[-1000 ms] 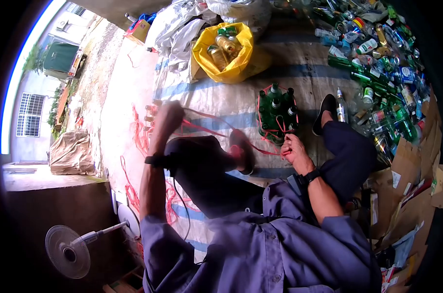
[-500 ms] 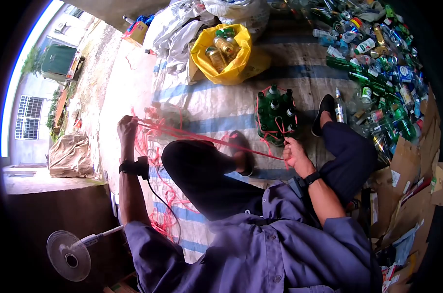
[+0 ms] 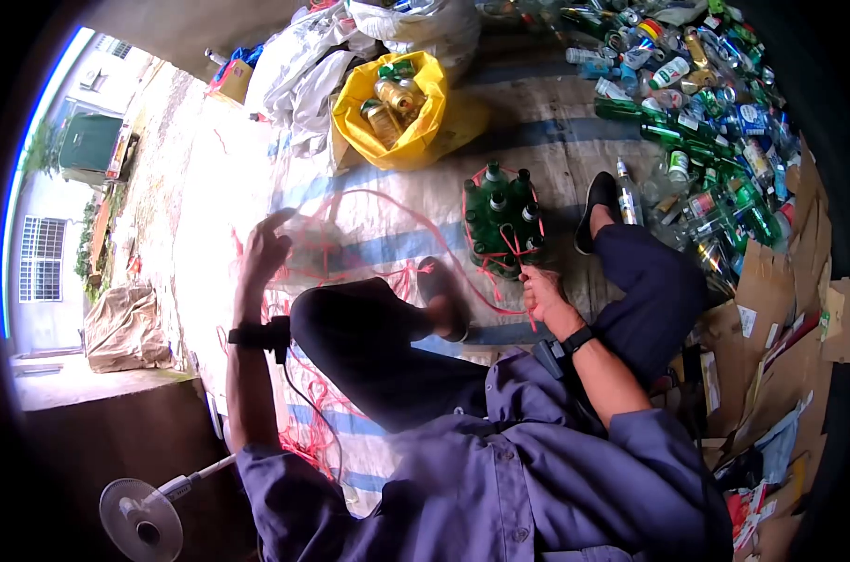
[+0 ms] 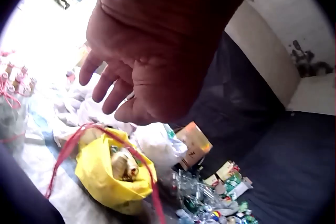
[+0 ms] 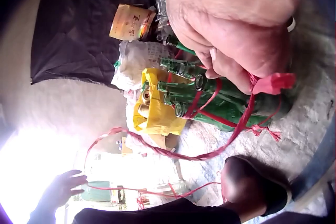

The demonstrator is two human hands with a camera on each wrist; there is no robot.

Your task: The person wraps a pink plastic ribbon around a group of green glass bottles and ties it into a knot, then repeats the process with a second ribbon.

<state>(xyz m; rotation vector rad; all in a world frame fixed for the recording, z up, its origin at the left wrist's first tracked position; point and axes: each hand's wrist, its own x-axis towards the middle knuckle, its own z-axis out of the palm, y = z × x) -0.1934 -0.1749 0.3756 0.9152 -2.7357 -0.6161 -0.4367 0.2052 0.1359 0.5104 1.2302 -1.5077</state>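
Note:
My right hand [image 3: 548, 295] pinches a pink plastic string [image 5: 202, 157], whose short end sticks out past the fingers. It is right beside a bundle of green glass bottles [image 3: 500, 220] that stand upright with pink string round them. From this hand the string curves loosely across to the left. My left hand [image 3: 267, 248] is raised out to the left with its fingers loosely extended. In the left wrist view its palm [image 4: 152, 61] shows nothing gripped, and the string arcs below the fingers.
A yellow bag [image 3: 387, 112] of cans stands ahead, beside white sacks [image 3: 298, 84]. Loose bottles and cans [image 3: 715, 122] pile up on the right, above flattened cardboard [image 3: 771, 309]. Tangled pink string [image 3: 317, 412] lies left of my legs. A fan [image 3: 142, 520] is at lower left.
The left hand pulled the string out to the left until it was taut. Its fingers have since spread, and the string has gone slack in a curve. The right hand stays by the bottles.

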